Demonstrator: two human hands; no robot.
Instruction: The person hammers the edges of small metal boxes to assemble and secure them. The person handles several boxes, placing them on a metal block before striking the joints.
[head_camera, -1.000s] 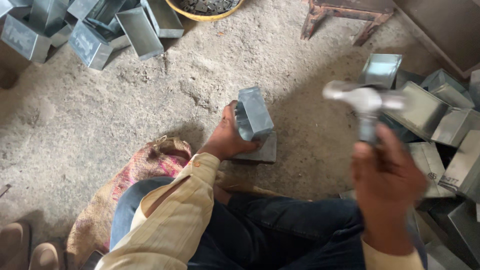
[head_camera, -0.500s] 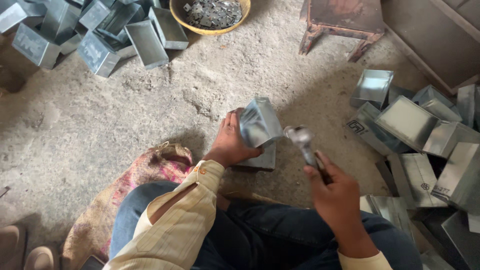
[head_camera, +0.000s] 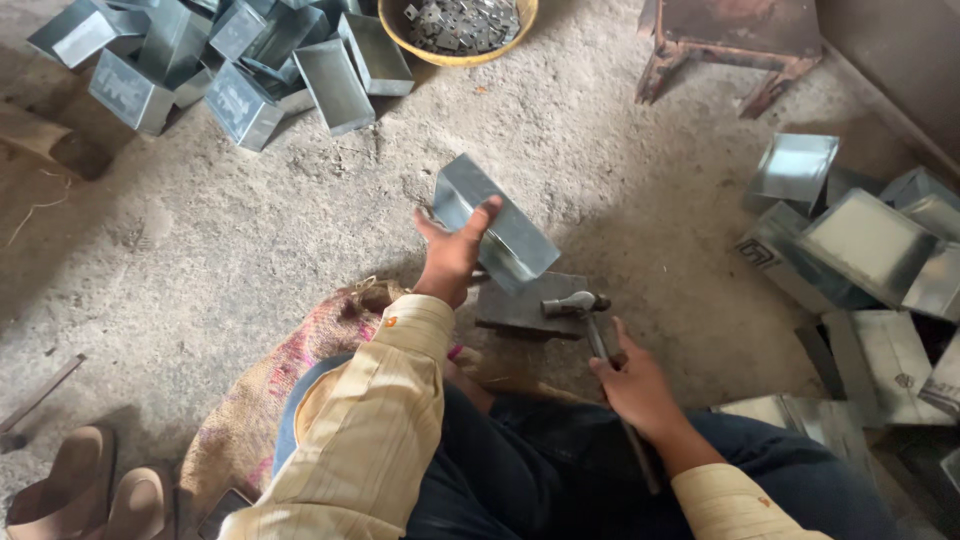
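My left hand (head_camera: 452, 250) grips a shiny sheet-metal box (head_camera: 495, 225) and holds it tilted just above a dark flat metal block (head_camera: 525, 305) on the ground. My right hand (head_camera: 635, 385) holds a hammer (head_camera: 590, 320) by its handle. The hammer's head rests low on the block, right of the box. I sit on the ground with a burlap sack (head_camera: 290, 360) under my legs.
A heap of similar metal boxes (head_camera: 230, 60) lies at the far left, another pile (head_camera: 870, 260) at the right. A yellow bowl (head_camera: 465, 25) of small metal pieces and a rusty stool (head_camera: 735, 40) stand at the back. Sandals (head_camera: 90, 495) lie at the lower left.
The hammer came down from a raised position to rest on the block. My left hand lifted and tilted the box off the block.
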